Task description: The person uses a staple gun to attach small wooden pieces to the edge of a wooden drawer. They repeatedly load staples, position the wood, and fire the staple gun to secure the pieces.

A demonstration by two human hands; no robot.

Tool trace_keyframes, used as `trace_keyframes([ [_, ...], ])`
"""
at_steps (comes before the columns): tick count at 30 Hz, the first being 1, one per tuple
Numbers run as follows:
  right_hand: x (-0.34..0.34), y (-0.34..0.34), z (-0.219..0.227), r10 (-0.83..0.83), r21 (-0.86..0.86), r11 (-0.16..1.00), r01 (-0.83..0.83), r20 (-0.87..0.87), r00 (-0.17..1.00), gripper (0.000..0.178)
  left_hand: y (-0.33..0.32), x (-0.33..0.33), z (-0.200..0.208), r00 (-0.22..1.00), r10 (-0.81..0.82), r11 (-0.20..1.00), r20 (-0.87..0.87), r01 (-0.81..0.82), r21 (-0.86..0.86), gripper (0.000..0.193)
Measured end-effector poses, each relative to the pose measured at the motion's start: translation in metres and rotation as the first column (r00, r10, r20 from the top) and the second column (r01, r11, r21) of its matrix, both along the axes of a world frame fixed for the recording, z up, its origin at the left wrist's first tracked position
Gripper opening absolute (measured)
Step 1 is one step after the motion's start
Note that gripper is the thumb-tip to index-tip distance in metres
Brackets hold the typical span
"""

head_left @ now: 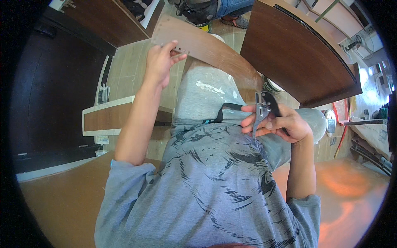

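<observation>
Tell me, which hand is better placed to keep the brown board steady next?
The left hand, I'd say. It touches the brown board near the end with holes; the right hand is busy holding a metal-and-black tool.

Co-worker (pixel 232 7) cut off by top edge, only pt. vis. R hand (pixel 291 124) hides pt. of tool (pixel 259 109); bucket (pixel 271 86) partly hid. by brn panel (pixel 295 53).
</observation>
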State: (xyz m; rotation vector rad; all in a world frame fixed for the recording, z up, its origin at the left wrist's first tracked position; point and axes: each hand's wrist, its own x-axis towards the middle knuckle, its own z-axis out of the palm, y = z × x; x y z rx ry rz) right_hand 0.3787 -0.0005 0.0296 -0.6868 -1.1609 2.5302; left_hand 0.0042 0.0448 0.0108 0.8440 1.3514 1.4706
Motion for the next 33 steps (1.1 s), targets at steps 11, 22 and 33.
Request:
trace_keyframes([
  [11, 0.066, 0.0, -0.012, -0.411, -0.01, 0.911, 0.411, 0.007, 0.911, 0.079, 0.122, 0.017, -0.019, 0.853, -0.193, 0.979, -0.486, 0.134, -0.155, 0.041],
  [22, 0.066, 0.005, -0.017, -0.439, 0.067, 0.896, 0.44, -0.023, 0.898, 0.081, -0.038, 0.089, -0.064, -0.091, -0.428, 0.647, -0.899, 0.664, -0.375, 0.027],
  [33, 0.064, -0.021, -0.011, -0.479, 0.089, 0.871, 0.483, -0.059, 0.876, 0.078, -0.013, 0.085, -0.036, -0.001, -0.755, 0.473, -0.656, 0.691, -0.546, 0.043],
])
